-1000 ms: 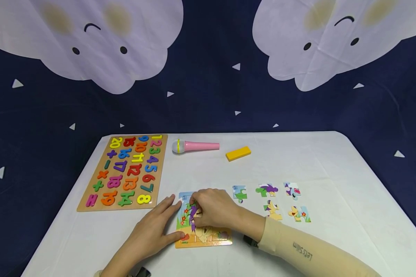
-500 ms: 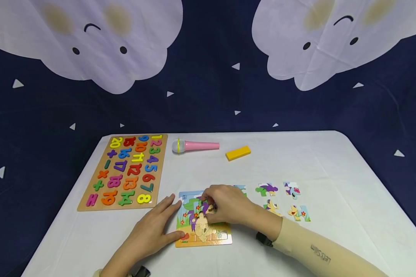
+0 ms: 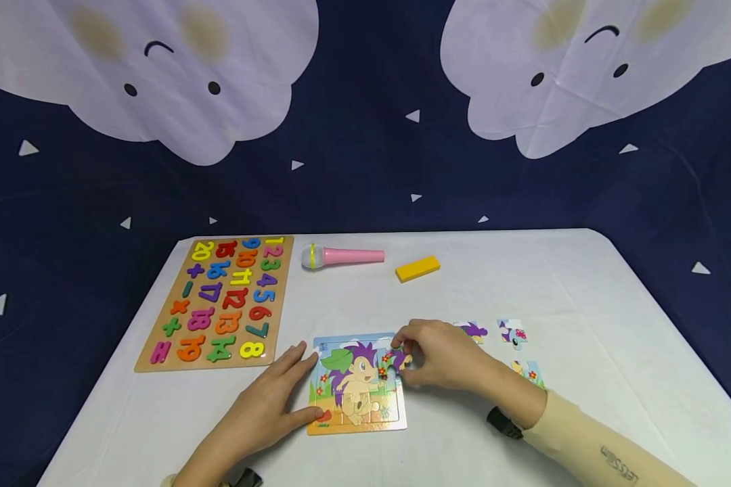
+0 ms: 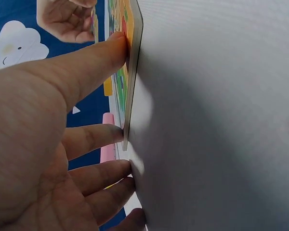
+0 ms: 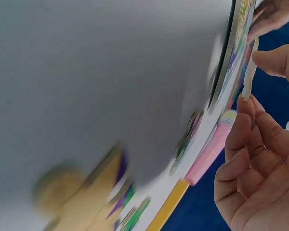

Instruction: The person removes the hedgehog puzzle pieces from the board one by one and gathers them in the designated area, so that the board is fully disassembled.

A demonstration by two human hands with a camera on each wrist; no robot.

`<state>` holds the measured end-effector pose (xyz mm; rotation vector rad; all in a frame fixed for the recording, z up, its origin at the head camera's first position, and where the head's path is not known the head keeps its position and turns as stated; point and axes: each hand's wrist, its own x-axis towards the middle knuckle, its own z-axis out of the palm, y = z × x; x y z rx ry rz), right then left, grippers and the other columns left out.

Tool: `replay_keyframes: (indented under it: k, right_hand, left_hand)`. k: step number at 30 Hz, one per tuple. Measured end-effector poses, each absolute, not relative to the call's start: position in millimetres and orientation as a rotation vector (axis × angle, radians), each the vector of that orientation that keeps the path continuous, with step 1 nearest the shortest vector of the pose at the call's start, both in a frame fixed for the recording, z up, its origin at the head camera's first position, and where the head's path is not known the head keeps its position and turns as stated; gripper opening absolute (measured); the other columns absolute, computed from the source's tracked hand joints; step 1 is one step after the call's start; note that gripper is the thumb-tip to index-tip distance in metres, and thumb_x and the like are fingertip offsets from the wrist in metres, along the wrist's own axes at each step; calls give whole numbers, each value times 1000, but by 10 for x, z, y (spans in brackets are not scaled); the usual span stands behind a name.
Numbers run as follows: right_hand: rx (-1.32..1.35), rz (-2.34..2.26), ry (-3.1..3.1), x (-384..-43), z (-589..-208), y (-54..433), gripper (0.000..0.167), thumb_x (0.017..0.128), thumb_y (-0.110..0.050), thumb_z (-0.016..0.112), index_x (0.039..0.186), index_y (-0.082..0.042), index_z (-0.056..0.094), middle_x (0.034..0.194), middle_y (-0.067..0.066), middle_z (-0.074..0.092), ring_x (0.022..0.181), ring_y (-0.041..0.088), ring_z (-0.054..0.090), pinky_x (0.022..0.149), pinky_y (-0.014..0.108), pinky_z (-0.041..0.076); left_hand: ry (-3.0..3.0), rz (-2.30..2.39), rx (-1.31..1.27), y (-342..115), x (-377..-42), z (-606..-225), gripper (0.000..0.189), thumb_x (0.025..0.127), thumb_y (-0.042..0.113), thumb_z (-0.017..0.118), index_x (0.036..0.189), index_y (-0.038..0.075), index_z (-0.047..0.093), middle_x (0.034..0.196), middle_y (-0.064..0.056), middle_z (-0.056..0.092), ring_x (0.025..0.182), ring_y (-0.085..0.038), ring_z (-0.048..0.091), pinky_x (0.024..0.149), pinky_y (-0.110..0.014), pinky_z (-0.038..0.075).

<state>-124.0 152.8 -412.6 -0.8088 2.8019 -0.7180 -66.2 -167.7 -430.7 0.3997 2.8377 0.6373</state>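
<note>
Purple-spined hedgehog jigsaw board (image 3: 365, 426), flat on a white table (image 3: 481, 297). Touched along its left edge by the left hand (image 3: 274, 399), fingers spread wide, thumb on the lower corner. Pinched over its right edge, between narrowed fingers of the right hand (image 3: 445, 352): a purple jigsaw piece (image 3: 398, 359). Just shifted there from the board's middle, so probably not yet seated. Right of the board, loose pieces (image 3: 512, 333). Beyond its upper left, a number board (image 3: 280, 297) reading 1 to 20, plus arithmetic signs. Inverted on the right sleeve (image 3: 579, 439), apparently "LetsSlim".
</note>
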Motion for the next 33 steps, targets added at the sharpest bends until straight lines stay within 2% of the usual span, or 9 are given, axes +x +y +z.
replay_keyframes:
  k: [14,22,33]
  right_hand:
    - [-775,-726,2791,-1127,-4146,1942,35,74,-23,92,105,-19,79,83,-17,63,75,0,51,70,21,46]
    - [-743,-762,2751,-1068,-4177,2008,34,76,-25,94,105,-23,78,84,-18,62,76,-1,50,65,20,43]
    - [-744,-761,2726,-1083,-4221,2015,33,77,-26,95,105,-22,77,83,-19,61,79,-2,52,70,21,44]
  left_hand:
    - [2845,626,398,-1674,-655,-4299,88,82,54,90,156,18,58,172,-10,42,156,-39,44,119,-62,47]
    - [2839,630,396,-1676,-655,-4298,89,83,55,90,156,18,57,172,-9,42,157,-39,43,119,-63,46]
    - [2842,637,405,-1688,-654,-4306,90,82,56,89,157,18,57,172,-8,42,157,-38,43,119,-62,46]
